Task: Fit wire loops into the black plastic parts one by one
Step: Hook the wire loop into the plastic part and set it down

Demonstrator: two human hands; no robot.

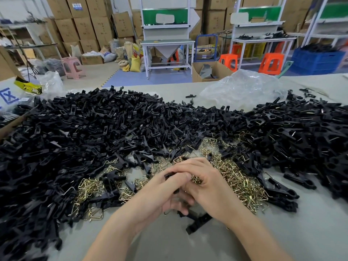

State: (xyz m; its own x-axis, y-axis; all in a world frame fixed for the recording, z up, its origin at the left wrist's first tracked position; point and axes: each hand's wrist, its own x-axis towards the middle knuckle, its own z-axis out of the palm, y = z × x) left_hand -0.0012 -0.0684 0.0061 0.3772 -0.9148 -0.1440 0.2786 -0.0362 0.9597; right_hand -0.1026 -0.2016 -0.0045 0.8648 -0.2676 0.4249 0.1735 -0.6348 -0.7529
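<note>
— Where are the hands?
— Both are pressed together over the near left edge of the heap of brass-coloured bent wire loops (239, 183), which lies on the pale grey table (169, 242).
— What is the left hand (165, 193) doing?
— Its fingers are curled round a small black plastic part (169, 174); the part's top end pokes out above the knuckles.
— And the right hand (205, 183)?
— It lies against the left one, fingers bent, and a little bunch of brass wire loops (196, 179) shows tucked under them. Whether a loop already sits in the part I cannot tell; the fingers cover the joint.
— What surrounds the heap?
— Left of it and behind it spreads a broad mound of loose black plastic parts (94, 129). Right of it lies a second mound of black parts with wire ends glinting among them (301, 129). A few stray black parts lie on the heap itself.
— Anything nearer than the heap?
— One long black plastic piece (197, 221) lies on the table just in front of it, partly under the right wrist.
— And beyond it?
— A crumpled clear plastic bag (243, 89) sits behind the mounds, at the far edge of the table.
</note>
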